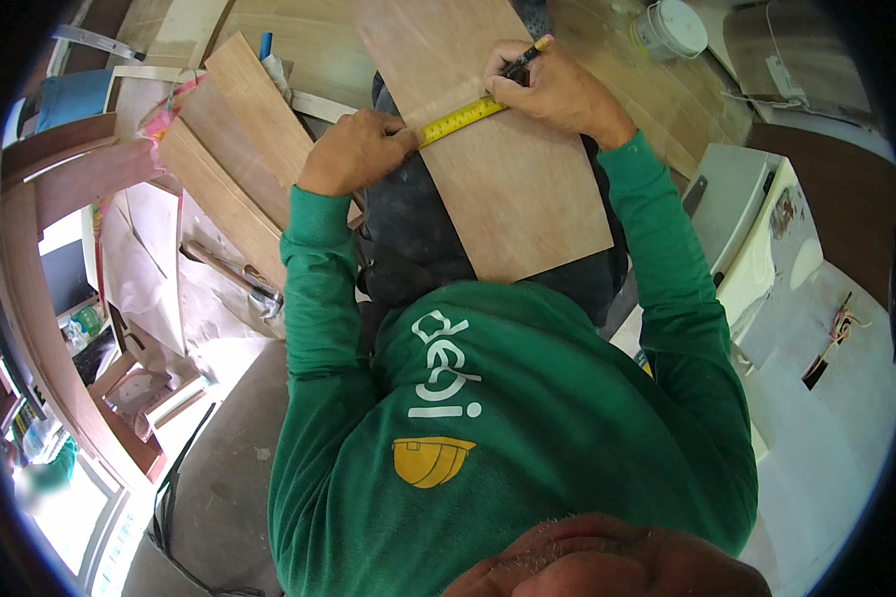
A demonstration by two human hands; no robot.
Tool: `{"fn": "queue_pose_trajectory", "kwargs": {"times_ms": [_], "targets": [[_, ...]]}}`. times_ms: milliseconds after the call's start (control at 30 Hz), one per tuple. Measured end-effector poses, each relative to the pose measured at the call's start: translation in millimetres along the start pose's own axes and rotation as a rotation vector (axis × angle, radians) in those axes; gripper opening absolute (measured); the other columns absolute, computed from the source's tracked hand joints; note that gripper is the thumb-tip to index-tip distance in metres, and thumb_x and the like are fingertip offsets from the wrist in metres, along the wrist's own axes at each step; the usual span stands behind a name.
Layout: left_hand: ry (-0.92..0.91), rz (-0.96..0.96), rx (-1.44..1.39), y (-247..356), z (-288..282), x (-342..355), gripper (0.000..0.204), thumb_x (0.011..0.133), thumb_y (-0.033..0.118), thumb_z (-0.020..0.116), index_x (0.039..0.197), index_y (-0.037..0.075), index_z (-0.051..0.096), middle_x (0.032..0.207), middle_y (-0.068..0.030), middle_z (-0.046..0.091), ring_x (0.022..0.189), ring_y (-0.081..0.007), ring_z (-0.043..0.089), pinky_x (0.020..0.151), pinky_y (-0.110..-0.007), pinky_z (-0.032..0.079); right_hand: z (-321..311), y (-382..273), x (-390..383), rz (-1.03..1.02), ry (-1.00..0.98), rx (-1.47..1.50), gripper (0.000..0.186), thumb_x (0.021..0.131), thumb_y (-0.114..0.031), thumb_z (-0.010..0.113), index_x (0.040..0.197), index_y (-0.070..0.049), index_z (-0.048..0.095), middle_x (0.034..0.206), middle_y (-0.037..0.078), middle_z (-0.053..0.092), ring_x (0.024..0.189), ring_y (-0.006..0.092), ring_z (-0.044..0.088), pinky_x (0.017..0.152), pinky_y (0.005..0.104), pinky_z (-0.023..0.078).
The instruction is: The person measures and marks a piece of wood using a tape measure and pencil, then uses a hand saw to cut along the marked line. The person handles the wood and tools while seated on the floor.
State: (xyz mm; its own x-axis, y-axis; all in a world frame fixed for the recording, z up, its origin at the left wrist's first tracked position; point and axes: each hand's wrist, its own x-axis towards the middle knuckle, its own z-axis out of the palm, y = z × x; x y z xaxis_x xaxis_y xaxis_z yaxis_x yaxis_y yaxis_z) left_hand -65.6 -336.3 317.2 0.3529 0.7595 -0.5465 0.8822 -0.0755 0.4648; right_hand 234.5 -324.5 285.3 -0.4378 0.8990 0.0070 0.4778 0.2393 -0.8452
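A flat light-brown plywood board [528, 199] lies across my lap, over dark trousers. The yellow blade of a tape measure [460, 121] stretches over it from one long edge toward the other. My left hand [353, 151] is closed at the board's left edge, pinching the blade's end. On the right side of the board, my right hand [553, 92] is closed around a dark pencil [524, 60], its pink eraser end pointing up and away. The blade runs in under the fingers of that hand; whether a tape case sits there is hidden.
Wooden planks [259, 109] lean at the left, with a hammer [231, 273] on the pale sheeting beside them. A white bucket [671, 30] stands at the far right. Close on my right is a white fridge-like appliance [796, 298]. A grey cushioned surface [231, 468] is at lower left.
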Motion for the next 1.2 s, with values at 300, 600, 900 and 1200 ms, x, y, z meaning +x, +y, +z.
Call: {"fn": "queue_pose_trajectory", "kwargs": {"times_ms": [300, 600, 900, 1200], "targets": [[-0.029, 0.005, 0.006, 1.9, -2.4, 0.6, 0.043, 0.100, 0.045, 0.062, 0.102, 0.008, 0.084, 0.091, -0.0223, 0.078, 0.089, -0.0452, 0.075, 0.085, -0.053, 0.059, -2.5, -6.9, -2.1, -0.032, 0.026, -0.080, 0.023, 0.103, -0.025, 0.071, 0.099, -0.002, 0.068, 0.076, 0.012, 0.061, 0.070, 0.0218, 0.058, 0.071, 0.0380, 0.051], [-0.062, 0.016, 0.021, 0.5, -4.2, 3.3, 0.050, 0.102, 0.047, 0.061, 0.096, 0.002, 0.081, 0.080, -0.0191, 0.073, 0.077, -0.0363, 0.070, 0.077, -0.047, 0.055, -1.7, -5.4, -2.2, 0.053, 0.010, -0.118, 0.027, 0.100, -0.031, 0.069, 0.100, -0.005, 0.069, 0.077, 0.016, 0.062, 0.073, 0.0313, 0.061, 0.077, 0.0438, 0.051], [-0.063, 0.016, 0.017, 0.3, -2.8, 1.7, 0.055, 0.104, 0.052, 0.062, 0.100, 0.001, 0.082, 0.077, -0.0179, 0.070, 0.073, -0.0296, 0.067, 0.075, -0.044, 0.055, 3.1, 8.4, -0.9, 0.005, 0.027, -0.163, 0.026, 0.100, -0.029, 0.068, 0.097, -0.003, 0.067, 0.077, 0.014, 0.061, 0.069, 0.0265, 0.058, 0.074, 0.0420, 0.050], [-0.041, 0.000, 0.001, 2.3, -1.9, 0.1, 0.056, 0.103, 0.053, 0.064, 0.098, -0.001, 0.081, 0.075, -0.0156, 0.068, 0.070, -0.0256, 0.065, 0.071, -0.042, 0.053, 4.8, 2.9, -3.6, -0.078, 0.085, -0.093, 0.027, 0.101, -0.029, 0.067, 0.097, -0.002, 0.066, 0.075, 0.013, 0.059, 0.069, 0.0241, 0.057, 0.071, 0.0411, 0.049]]}}
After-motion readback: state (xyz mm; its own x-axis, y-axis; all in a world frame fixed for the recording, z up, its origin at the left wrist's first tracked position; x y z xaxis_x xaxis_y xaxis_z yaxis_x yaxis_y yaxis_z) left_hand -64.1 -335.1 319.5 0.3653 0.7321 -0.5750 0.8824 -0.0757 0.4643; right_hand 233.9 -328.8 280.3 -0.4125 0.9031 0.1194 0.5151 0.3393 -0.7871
